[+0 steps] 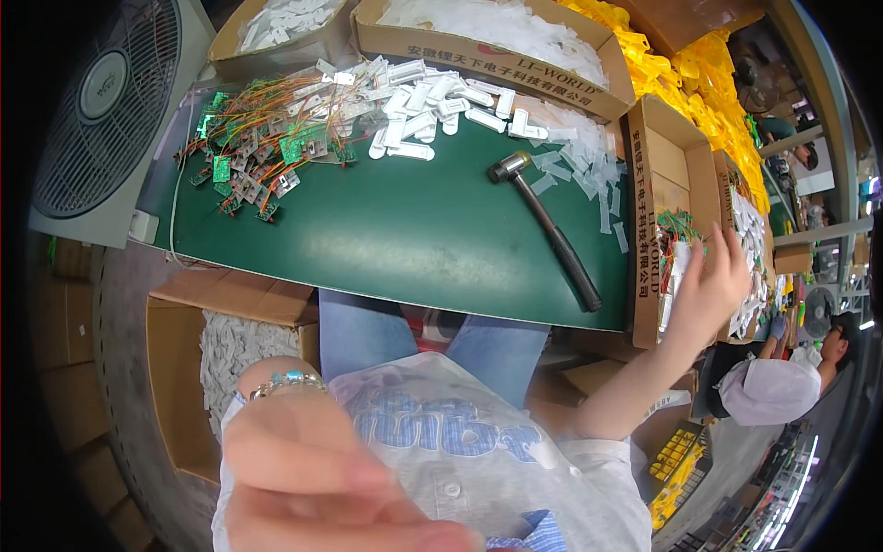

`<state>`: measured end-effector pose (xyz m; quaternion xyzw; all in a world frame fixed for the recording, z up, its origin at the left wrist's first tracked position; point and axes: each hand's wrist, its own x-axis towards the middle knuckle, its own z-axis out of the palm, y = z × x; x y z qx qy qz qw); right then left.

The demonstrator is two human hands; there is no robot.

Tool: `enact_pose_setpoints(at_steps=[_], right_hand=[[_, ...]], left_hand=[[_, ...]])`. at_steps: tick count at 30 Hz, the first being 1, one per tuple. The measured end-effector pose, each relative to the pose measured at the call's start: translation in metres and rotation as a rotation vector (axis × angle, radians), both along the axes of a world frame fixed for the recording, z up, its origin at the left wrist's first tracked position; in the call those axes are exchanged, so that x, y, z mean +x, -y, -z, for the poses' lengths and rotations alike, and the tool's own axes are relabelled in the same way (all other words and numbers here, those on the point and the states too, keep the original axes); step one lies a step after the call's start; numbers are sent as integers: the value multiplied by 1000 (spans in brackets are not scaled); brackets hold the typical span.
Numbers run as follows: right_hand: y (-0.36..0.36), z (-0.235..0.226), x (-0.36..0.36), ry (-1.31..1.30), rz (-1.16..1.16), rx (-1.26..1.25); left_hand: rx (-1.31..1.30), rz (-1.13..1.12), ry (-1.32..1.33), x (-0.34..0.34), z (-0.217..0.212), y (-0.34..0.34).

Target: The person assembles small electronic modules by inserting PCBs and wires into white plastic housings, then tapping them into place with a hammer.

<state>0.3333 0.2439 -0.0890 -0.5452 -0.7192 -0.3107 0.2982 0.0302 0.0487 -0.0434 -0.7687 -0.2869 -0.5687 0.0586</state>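
Note:
My right hand (720,281) reaches over the cardboard box (671,166) at the right, its fingers stretched and apart, with nothing seen between them. Beside its fingertips, a green circuit board with wires (679,223) lies in that box above white plastic pieces (676,271). My left hand (313,478) is raised very close to the view at the lower left. It is blurred and cut off by the lower edge, so I cannot make out whether it holds anything. On the green table, a hammer (552,230) with a black grip lies at a slant.
Wired circuit boards (253,152) heap at the table's left, beside white plastic casings (428,106) and clear strips (589,161). Filled boxes (487,60) line the back edge. A fan (101,92) stands left; a box of pale pieces (244,354) sits below. Another person (773,386) is at right.

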Motion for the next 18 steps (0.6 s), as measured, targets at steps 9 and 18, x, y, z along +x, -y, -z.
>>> enact_pose_setpoints(at_steps=[9, 18], right_hand=[[-113, 78, -119, 1, -692, -455], [-131, 94, -146, -2, -880, -467]], left_hand=[[-133, -179, 119, 28, -5, 37], [-126, -657, -91, -56, 41, -36]])
